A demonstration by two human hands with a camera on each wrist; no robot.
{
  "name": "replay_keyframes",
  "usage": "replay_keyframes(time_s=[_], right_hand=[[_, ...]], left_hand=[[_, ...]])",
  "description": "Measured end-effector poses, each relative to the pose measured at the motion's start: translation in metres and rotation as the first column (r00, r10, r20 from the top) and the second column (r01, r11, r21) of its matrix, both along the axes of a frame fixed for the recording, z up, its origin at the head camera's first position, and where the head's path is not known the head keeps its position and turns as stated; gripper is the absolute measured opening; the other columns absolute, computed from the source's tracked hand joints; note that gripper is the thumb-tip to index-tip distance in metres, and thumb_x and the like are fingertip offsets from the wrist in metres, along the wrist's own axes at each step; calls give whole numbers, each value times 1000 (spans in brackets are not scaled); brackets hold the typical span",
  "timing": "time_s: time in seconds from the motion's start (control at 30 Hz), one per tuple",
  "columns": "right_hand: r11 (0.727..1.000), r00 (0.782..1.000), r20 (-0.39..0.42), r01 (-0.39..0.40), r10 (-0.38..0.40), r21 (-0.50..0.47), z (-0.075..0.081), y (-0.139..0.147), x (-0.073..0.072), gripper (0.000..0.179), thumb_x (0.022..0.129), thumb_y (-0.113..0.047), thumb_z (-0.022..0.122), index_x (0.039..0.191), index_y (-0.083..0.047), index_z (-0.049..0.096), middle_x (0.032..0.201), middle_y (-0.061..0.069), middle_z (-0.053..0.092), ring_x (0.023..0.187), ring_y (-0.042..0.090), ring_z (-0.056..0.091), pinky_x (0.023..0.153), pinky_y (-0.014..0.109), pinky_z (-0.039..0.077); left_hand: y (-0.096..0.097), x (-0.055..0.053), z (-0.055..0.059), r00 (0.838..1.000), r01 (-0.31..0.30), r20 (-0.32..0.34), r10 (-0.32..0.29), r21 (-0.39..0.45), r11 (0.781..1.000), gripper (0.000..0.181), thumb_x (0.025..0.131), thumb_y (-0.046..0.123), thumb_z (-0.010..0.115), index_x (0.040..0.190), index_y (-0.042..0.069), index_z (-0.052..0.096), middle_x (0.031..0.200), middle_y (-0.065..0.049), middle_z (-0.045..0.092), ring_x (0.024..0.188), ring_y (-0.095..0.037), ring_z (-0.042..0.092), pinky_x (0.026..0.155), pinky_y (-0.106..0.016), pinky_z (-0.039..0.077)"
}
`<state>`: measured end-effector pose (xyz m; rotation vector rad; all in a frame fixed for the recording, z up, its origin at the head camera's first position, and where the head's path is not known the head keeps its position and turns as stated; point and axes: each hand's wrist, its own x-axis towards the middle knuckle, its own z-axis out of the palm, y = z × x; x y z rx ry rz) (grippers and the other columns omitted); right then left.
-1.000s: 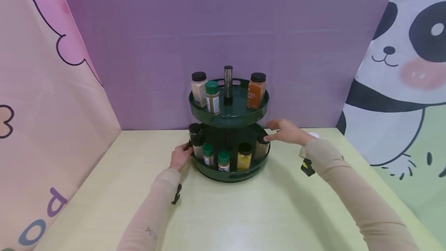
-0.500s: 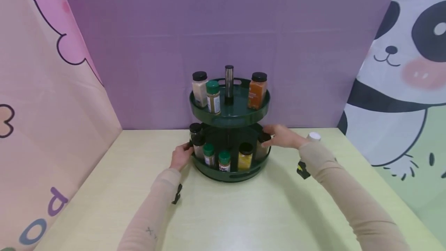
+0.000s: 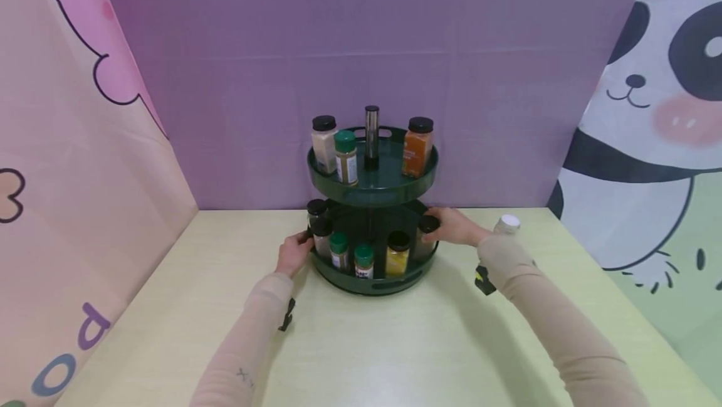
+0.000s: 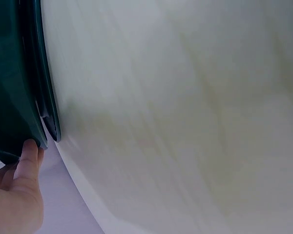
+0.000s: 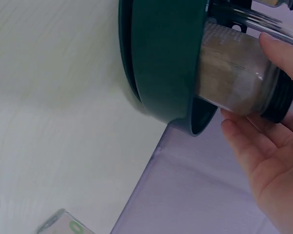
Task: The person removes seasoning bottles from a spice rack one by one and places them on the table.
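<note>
I log soft, even light on my head feed. Pale glare (image 3: 378,369) marks the table (image 3: 338,338) before the green rack (image 3: 376,196); a diffuse shadow (image 3: 479,316) falls to its front right; its lower tier (image 3: 369,286) reads dark. Left wrist: dim, table blurred.

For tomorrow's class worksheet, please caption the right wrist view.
Right hand around a black-lidded jar standing in a dark green tray.

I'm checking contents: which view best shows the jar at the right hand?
Right wrist: the jar appears large, its brownish contents and black lid visible. Head shows it small, partly behind the right hand; left wrist doesn't show it.
</note>
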<state>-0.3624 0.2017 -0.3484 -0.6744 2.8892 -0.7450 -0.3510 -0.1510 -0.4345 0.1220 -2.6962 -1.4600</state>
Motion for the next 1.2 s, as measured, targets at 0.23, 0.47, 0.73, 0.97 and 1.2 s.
replay_keyframes(time_s=[0.23, 0.47, 0.73, 0.97, 1.2], right_hand=[[999, 1000, -20, 16, -17, -29, -7, 0, -3, 56, 71, -22, 77, 111, 9, 53, 99, 19, 62, 88, 26, 59, 80, 39, 49], [997, 999, 14, 47, -47, -53, -12, -1, -5, 62, 69, -24, 78, 115, 8, 50, 104, 20, 61, 94, 29, 58, 86, 41, 47], [997, 998, 3, 61, -61, -49, -16, -3, -5, 65, 68, -23, 79, 118, 7, 49, 108, 22, 60, 99, 32, 57, 89, 44, 45], [996, 998, -19, 64, -65, -55, -16, -4, -4, 64, 67, -24, 79, 117, 6, 51, 107, 21, 61, 98, 31, 57, 89, 43, 45], [997, 998, -11, 63, -64, -53, -15, -4, -2, 62, 67, -24, 80, 115, 4, 53, 107, 20, 62, 98, 31, 57, 89, 44, 45]], left_hand=[[-1, 0, 0, 1000, 0, 3, 0, 0, 1000, 44, 92, 21, 46, 129, -1, 49, 127, -22, 53, 119, -35, 49, 100, -45, 40], [-1, -1, -1, 1000, -9, -2, 9, -4, 1000, 44, 92, 22, 46, 129, -1, 49, 127, -21, 53, 119, -35, 49, 99, -44, 40], [0, -1, 0, 1000, -7, 4, 7, 8, 1000, 44, 92, 22, 46, 130, 0, 49, 127, -21, 53, 119, -35, 49, 100, -44, 40], [-1, -1, 1, 1000, -9, 11, 9, 6, 1000, 44, 93, 22, 46, 130, 0, 48, 128, -21, 53, 119, -34, 49, 100, -44, 40], [-1, -1, -2, 1000, -5, -3, 5, -2, 1000, 44, 92, 22, 46, 129, -1, 49, 126, -22, 54, 119, -35, 50, 99, -44, 41]])
